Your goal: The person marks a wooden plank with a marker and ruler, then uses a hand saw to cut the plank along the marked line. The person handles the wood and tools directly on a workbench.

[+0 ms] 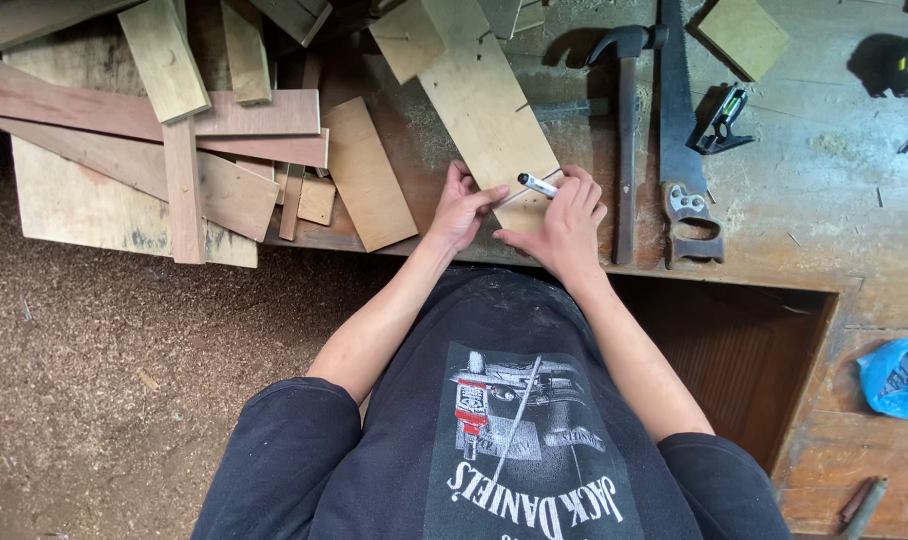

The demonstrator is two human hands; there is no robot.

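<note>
A: Marking is the step in hand, I think. The right hand is closed around a white marker pen with black tip, the tip lying over the pale rectangular plywood board on the brown wooden workbench.

B: And the left hand?

A: Its fingers press on the near end of the board; nothing is gripped inside. The board must not slide, so the next stroke needs firm pressure. The black claw hammer and grey hand saw lie just beside, untouched.
</note>
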